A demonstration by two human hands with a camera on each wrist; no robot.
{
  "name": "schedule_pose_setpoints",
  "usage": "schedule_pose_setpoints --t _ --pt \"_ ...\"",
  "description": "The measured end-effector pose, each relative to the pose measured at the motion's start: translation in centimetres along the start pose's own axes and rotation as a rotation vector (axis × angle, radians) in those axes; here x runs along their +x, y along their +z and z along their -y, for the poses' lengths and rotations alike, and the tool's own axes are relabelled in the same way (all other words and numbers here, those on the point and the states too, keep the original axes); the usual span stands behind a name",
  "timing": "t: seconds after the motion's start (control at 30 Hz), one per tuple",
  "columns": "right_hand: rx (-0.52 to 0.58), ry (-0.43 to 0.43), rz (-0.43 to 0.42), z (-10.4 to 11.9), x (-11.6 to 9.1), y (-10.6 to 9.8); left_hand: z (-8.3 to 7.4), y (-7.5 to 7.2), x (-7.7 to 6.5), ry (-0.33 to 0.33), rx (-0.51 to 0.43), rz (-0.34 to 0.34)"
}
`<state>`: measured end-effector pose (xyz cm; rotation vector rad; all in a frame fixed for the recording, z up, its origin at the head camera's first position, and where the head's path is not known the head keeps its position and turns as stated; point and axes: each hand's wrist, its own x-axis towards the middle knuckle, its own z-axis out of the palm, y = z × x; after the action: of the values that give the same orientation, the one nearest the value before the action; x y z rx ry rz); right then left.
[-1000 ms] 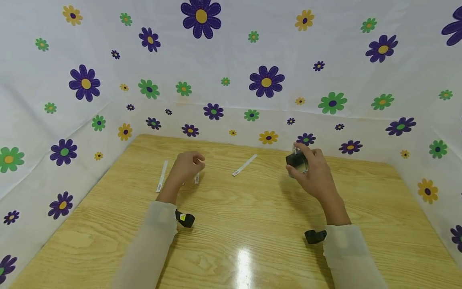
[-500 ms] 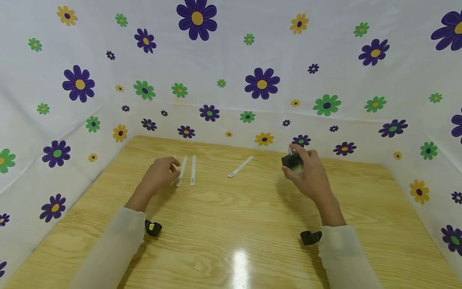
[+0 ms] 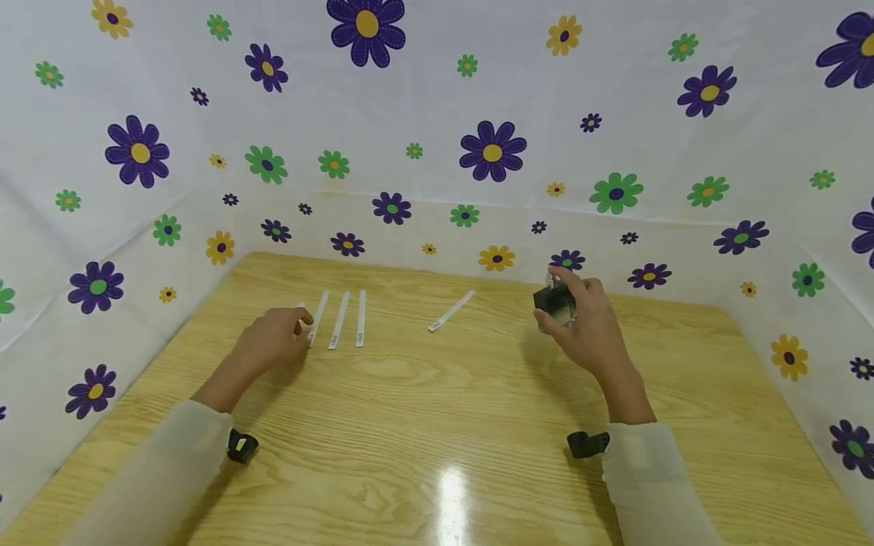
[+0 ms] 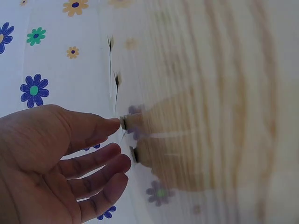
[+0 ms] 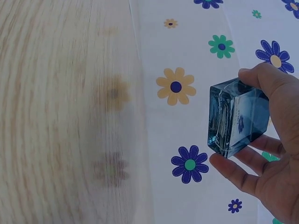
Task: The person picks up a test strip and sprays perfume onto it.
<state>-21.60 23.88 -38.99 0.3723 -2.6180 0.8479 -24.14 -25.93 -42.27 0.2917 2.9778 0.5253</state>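
My right hand (image 3: 592,331) holds a square, dark glass perfume bottle (image 3: 554,303) above the right side of the table, its forefinger up at the small clear top. In the right wrist view the bottle (image 5: 240,116) looks blue and see-through, between thumb and fingers. At the far left, my left hand (image 3: 268,343) has its loosely bent fingertips down at the leftmost white paper strip (image 3: 301,305), which the hand mostly hides. The left wrist view shows a gap between the left thumb and fingers, tips right at the table. Three more strips, one of them (image 3: 339,320) in the middle, lie beside it.
Apart from those, a slanted paper strip (image 3: 451,311) lies near the middle of the wooden table (image 3: 410,425). Each strip has small print at its near end. A white flower-patterned cloth (image 3: 451,98) rises along the table's back and sides.
My left hand has moved left along the row of strips, uncovering those to its right and now covering most of the leftmost one. The right hand keeps holding the bottle in place.
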Motion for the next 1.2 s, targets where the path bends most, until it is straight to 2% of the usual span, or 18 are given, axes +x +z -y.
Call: schedule_pose_setpoints --t 0.17,0.33,0.47,0.63,0.87,1.2 --pt "0.001 0.005 0.002 -0.1 0.0 -0.1 1.0 0.0 -0.3 0.026 0.002 -0.003" --pt "0.005 0.018 -0.006 -0.3 0.1 -0.5 2.0 -0.1 -0.7 0.057 -0.082 0.033" --pt "0.009 0.025 -0.014 -0.4 0.1 -0.7 2.5 -0.4 -1.2 0.056 -0.124 0.045" --pt "0.007 0.026 -0.015 -0.5 0.0 -0.8 3.1 -0.9 -1.5 0.034 -0.171 0.061" --pt "0.009 0.029 -0.019 -0.5 0.0 -0.8 3.8 -1.1 -1.3 -0.009 -0.186 0.086" --pt "0.015 0.003 -0.031 -0.4 0.0 -1.0 3.4 -1.4 -1.3 -0.069 -0.273 0.124"
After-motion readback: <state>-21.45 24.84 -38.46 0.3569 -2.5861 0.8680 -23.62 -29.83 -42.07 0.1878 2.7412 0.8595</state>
